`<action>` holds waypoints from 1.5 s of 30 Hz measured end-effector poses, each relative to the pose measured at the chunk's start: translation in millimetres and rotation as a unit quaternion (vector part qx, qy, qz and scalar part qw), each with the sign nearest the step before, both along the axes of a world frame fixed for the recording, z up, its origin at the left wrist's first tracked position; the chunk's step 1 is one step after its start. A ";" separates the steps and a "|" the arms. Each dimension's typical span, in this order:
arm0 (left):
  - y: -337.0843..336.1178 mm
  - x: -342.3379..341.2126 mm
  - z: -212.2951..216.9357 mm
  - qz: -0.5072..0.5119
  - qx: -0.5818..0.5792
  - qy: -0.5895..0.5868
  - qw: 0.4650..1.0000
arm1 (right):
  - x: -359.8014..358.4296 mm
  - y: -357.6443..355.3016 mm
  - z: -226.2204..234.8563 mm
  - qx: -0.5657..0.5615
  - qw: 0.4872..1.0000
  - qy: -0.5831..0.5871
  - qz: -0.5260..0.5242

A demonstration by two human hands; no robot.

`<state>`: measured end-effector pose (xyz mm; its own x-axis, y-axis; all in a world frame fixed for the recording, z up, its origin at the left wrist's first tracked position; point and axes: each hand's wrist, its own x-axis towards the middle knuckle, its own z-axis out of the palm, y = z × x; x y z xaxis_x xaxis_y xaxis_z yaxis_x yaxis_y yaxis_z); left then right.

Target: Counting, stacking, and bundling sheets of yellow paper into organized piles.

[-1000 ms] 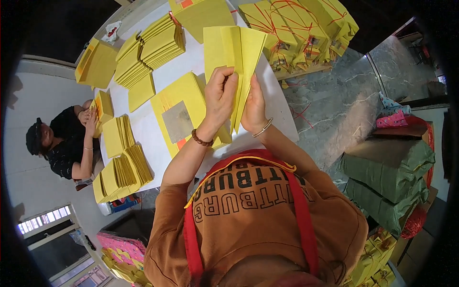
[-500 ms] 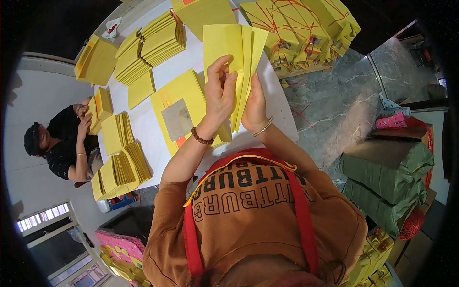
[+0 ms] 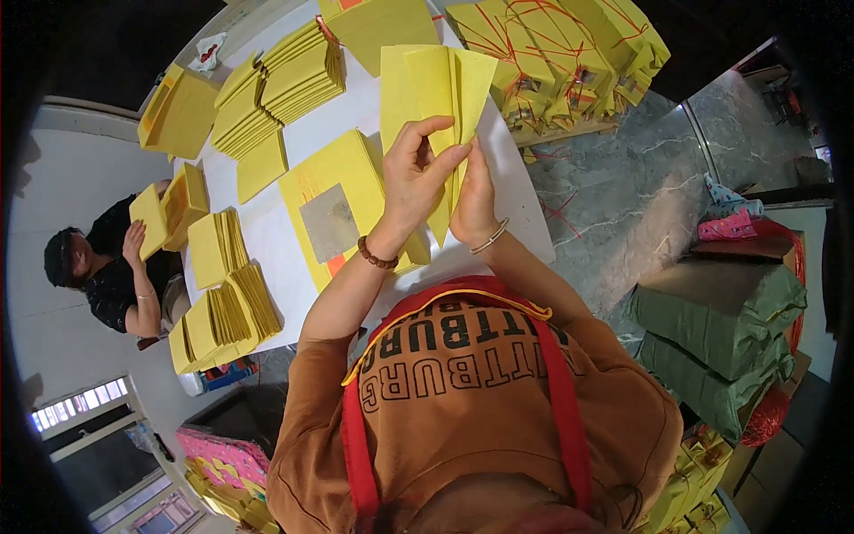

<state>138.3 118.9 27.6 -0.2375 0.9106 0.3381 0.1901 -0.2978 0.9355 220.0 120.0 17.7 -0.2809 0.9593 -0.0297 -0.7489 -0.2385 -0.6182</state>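
Note:
A folded sheaf of yellow paper (image 3: 418,84) stands out in front of me, its folds narrowing to a point near my wrists. My left hand (image 3: 416,169) lies over its left part, fingers curled and thumb pressed against a fold. Along the right edge, my right hand (image 3: 474,191) grips the paper, its fingertips close to the left thumb. Partly under my left forearm is a thick yellow paper stack (image 3: 329,173) with a grey square sheet (image 3: 334,222) on top.
Folded yellow bundles (image 3: 302,76) line the white table (image 3: 294,303). Across on the left, a co-worker (image 3: 116,258) handles a yellow packet (image 3: 149,218). Red-tied yellow bundles (image 3: 560,53) lie at the far right. Green wrapped packages (image 3: 712,329) are stacked on my right.
My left hand has shifted right across the paper, its thumb now meeting the right fingertips and a fold drawn inward. The co-worker has separated one packet from another.

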 end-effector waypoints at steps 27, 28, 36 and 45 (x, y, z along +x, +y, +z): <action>0.5 -4.7 -4.6 -0.008 0.006 -0.026 1.000 | -3.1 5.4 -9.2 -0.026 0.994 0.097 0.050; -1.1 -4.6 -3.9 -0.008 0.006 -0.026 1.000 | -2.7 5.1 -8.5 -0.026 0.994 0.097 0.050; -3.1 3.9 7.3 0.033 0.040 -0.081 0.995 | -1.3 3.6 3.4 0.038 0.992 0.104 0.067; -5.5 5.7 12.3 0.027 -0.015 -0.016 0.999 | -6.3 1.9 -3.8 0.172 0.977 -0.124 0.013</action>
<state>143.9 113.4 39.9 -0.2974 0.9055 0.3027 0.1742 -0.2602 0.9497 213.7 121.9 13.9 -0.3312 0.9170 0.2224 -0.5617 -0.0023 -0.8273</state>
